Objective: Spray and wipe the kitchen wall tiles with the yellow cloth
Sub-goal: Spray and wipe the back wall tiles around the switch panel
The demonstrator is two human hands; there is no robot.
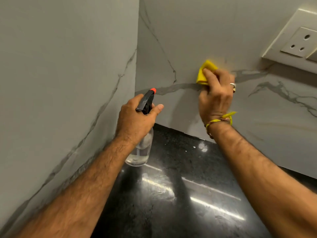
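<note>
My right hand [216,95] holds a folded yellow cloth [205,71] and presses it against the marble-veined back wall tiles [188,40], on a grey vein left of a socket plate. My left hand [135,119] grips a clear spray bottle [141,152] by its neck, thumb along the black trigger head [146,102]. The orange nozzle [153,90] points at the wall corner. The bottle hangs just above the counter, with a little clear liquid in it.
A white socket plate [295,42] sticks out of the wall at the upper right. A second tiled wall [60,66] closes the left side, meeting the back wall in a corner. Below lies a glossy black stone counter [171,194] with light reflections.
</note>
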